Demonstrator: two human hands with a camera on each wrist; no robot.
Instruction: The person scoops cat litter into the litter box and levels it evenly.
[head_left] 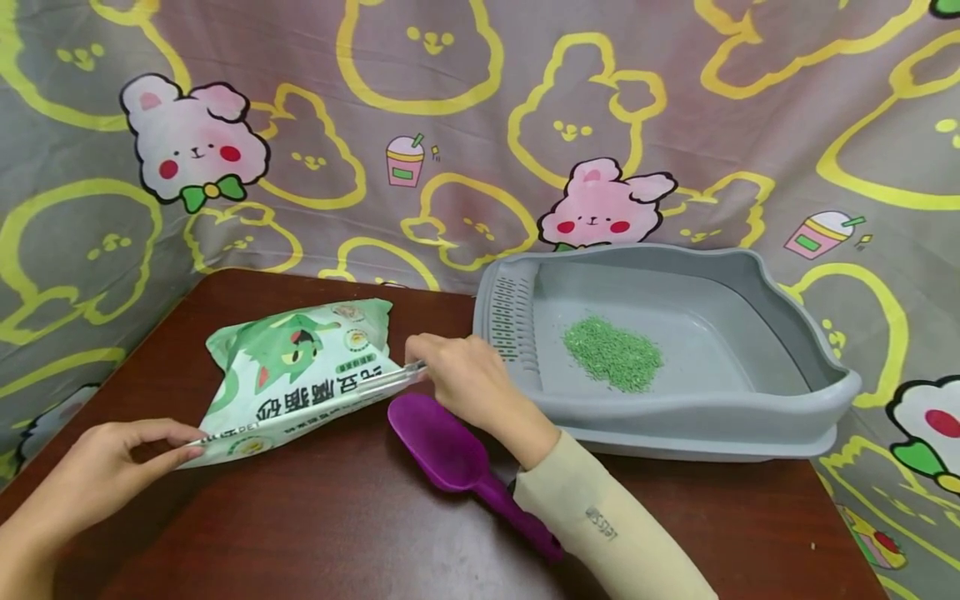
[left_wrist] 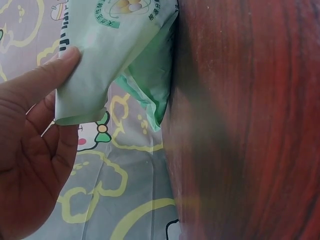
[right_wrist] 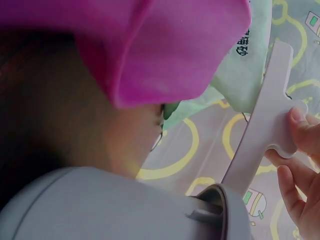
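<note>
A pale green bag of cat litter (head_left: 300, 375) lies on the table at left, printed with a green cat, its near edge folded flat. My left hand (head_left: 112, 458) pinches the near-left corner of that edge between thumb and fingers. At the edge's other end, my right hand (head_left: 480, 392) holds a glossy pale bag clip (head_left: 390, 381). The right wrist view has the clip (right_wrist: 270, 115) as a flat bar with a rounded tab, thumb and fingers on the tab. Below my right forearm lies a purple scoop (head_left: 442, 446), its handle partly behind the sleeve.
A grey litter box (head_left: 697, 408) stands at the right of the brown table (head_left: 300, 525), its slotted step facing the bag. Green litter pellets (head_left: 615, 352) form a low heap on its floor. Behind hangs a curtain (head_left: 465, 133) with cartoon prints.
</note>
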